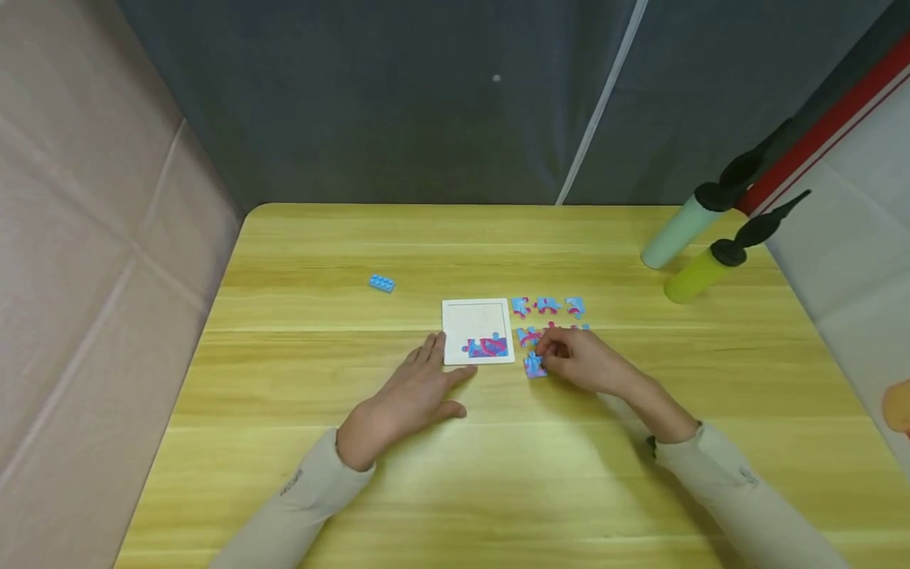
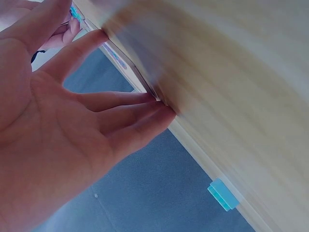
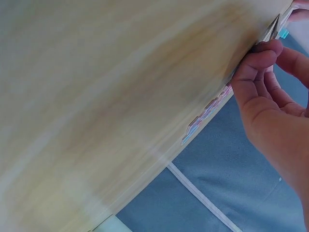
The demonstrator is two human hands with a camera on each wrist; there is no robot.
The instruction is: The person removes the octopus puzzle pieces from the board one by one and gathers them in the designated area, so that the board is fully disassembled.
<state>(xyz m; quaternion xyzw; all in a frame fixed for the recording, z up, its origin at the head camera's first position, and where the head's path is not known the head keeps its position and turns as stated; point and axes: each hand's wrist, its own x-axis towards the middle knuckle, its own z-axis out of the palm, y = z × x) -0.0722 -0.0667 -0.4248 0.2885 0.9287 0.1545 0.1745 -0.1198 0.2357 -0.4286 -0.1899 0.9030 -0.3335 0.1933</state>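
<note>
A white puzzle tray (image 1: 475,316) lies on the table, with joined pink, purple and blue jigsaw pieces (image 1: 487,346) along its lower right side. My left hand (image 1: 415,389) is spread at the tray's lower left corner; its fingertips touch the left edge and its thumb side lies near the front edge. Just right of the tray, my right hand (image 1: 584,359) pinches a blue and purple jigsaw piece (image 1: 533,366) between thumb and fingers. In the right wrist view, that piece (image 3: 273,28) is tilted up. Loose jigsaw pieces (image 1: 547,305) lie beyond the right hand, which partly covers some.
A blue toy brick (image 1: 381,283) sits left of and behind the tray. Two bottle-like cylinders with black tops, one pale green (image 1: 678,233) and one yellow-green (image 1: 697,276), stand at the table's back right. A dark curtain (image 1: 391,103) hangs behind the wooden table (image 1: 540,490).
</note>
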